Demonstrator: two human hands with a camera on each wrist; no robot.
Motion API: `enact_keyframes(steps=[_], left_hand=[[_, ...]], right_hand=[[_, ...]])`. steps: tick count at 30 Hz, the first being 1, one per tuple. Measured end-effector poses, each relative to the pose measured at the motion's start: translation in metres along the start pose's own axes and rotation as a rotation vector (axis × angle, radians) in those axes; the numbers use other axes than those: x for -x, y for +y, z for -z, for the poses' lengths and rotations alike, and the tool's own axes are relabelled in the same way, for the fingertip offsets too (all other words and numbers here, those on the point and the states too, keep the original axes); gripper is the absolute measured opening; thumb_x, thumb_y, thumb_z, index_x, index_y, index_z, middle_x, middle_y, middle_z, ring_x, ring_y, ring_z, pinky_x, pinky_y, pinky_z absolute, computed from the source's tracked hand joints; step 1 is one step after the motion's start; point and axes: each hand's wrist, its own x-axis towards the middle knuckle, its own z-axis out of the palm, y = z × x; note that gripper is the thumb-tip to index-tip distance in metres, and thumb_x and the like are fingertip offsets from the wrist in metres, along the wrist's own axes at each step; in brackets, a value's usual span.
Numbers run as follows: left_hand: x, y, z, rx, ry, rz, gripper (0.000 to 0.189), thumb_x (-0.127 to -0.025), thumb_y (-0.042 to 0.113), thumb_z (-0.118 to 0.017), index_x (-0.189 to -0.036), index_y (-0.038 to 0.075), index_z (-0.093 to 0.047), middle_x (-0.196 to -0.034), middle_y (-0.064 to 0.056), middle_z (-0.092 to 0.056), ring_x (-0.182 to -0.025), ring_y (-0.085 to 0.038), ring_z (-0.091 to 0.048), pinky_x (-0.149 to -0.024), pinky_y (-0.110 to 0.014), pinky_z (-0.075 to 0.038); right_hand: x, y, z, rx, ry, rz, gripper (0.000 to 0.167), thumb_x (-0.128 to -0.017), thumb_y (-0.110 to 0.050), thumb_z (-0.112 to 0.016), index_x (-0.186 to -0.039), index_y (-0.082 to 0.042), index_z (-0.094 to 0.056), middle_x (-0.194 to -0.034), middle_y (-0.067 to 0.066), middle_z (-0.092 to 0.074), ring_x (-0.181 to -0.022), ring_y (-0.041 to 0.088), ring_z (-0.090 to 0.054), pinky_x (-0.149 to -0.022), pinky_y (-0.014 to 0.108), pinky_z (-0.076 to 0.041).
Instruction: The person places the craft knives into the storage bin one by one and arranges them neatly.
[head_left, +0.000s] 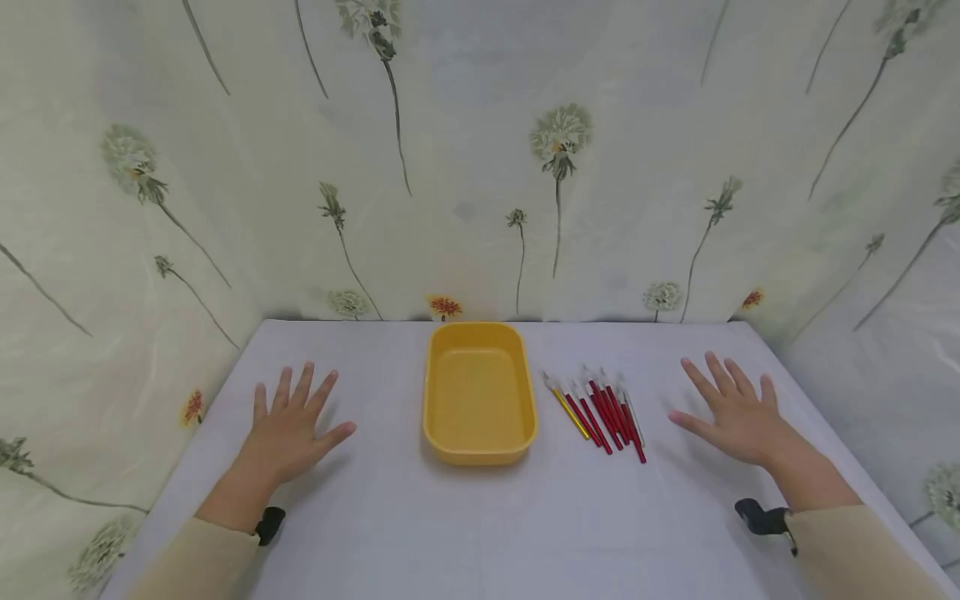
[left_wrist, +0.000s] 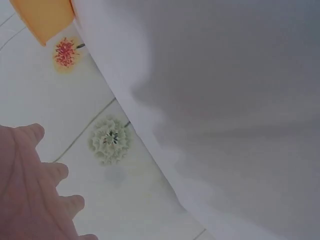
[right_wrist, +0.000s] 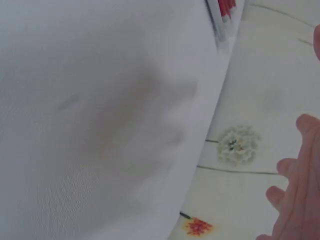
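My left hand [head_left: 287, 435] is held over the table left of a yellow plastic tray [head_left: 480, 458], palm down, fingers spread and holding nothing. On the other side, my right hand [head_left: 738, 419] has its fingers spread too, with nothing in it. Nearest to that hand lies a loose bunch of slim red sticks [head_left: 617, 417] with pale, clear-looking tips pointing away from me. A gold stick [head_left: 572, 415] lies at the bunch's left edge and a silvery one at its right. Part of the tray [left_wrist: 45, 17] shows in the left wrist view; stick tips [right_wrist: 225, 10] show in the right wrist view.
A white cloth covers the table [head_left: 480, 533]. Behind it and at both sides hangs a pale curtain [head_left: 465, 150] printed with dandelions. Dark straps with small black devices [head_left: 761, 517] sit at both wrists.
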Motion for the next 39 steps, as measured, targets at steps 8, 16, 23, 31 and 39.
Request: enact_keyframes(steps=[8,16,23,31,39], left_hand=[[-0.009,0.020,-0.003,0.010,-0.015,-0.014,0.092,-0.093,0.075,-0.039,-0.162,0.018,-0.015,-0.166,-0.021,-0.002,-0.150,-0.047,0.004,-0.114,-0.068,0.010],[-0.016,0.034,-0.009,0.067,-0.009,-0.050,0.090,-0.094,0.072,-0.044,-0.162,0.018,-0.018,-0.166,-0.020,-0.006,-0.151,-0.045,0.002,-0.116,-0.067,0.005],[-0.023,0.042,-0.014,0.141,-0.030,-0.057,0.089,-0.094,0.067,-0.049,-0.162,0.019,-0.017,-0.167,-0.018,-0.007,-0.152,-0.043,0.001,-0.118,-0.065,0.003],[-0.033,0.054,-0.021,0.201,-0.034,-0.072,0.087,-0.094,0.063,-0.055,-0.162,0.019,-0.019,-0.166,-0.017,-0.012,-0.152,-0.042,-0.006,-0.118,-0.064,-0.003],[-0.041,0.067,-0.026,0.287,-0.081,-0.088,0.087,-0.094,0.062,-0.056,-0.161,0.022,-0.020,-0.167,-0.013,-0.014,-0.152,-0.038,-0.010,-0.121,-0.060,-0.007]], right_hand=[[-0.006,-0.012,-0.004,-0.055,-0.031,0.015,0.096,-0.093,-0.064,-0.056,-0.162,-0.018,-0.008,-0.162,0.030,-0.004,-0.145,0.056,-0.003,-0.106,0.079,0.010],[-0.014,-0.016,-0.009,-0.088,-0.020,0.056,0.089,-0.093,-0.056,-0.062,-0.160,-0.015,-0.020,-0.160,0.033,-0.012,-0.142,0.059,-0.010,-0.108,0.078,-0.005],[-0.019,-0.025,-0.010,-0.145,-0.054,0.065,0.081,-0.093,-0.053,-0.065,-0.156,-0.013,-0.032,-0.157,0.033,-0.021,-0.140,0.059,-0.016,-0.106,0.079,-0.015],[-0.026,-0.030,-0.012,-0.216,-0.090,0.062,0.068,-0.096,-0.037,-0.068,-0.152,-0.010,-0.040,-0.149,0.032,-0.037,-0.134,0.054,-0.030,-0.103,0.075,-0.031],[-0.032,-0.034,-0.015,-0.281,-0.105,0.050,0.057,-0.096,-0.030,-0.069,-0.145,-0.008,-0.051,-0.140,0.027,-0.050,-0.122,0.046,-0.049,-0.095,0.065,-0.046]])
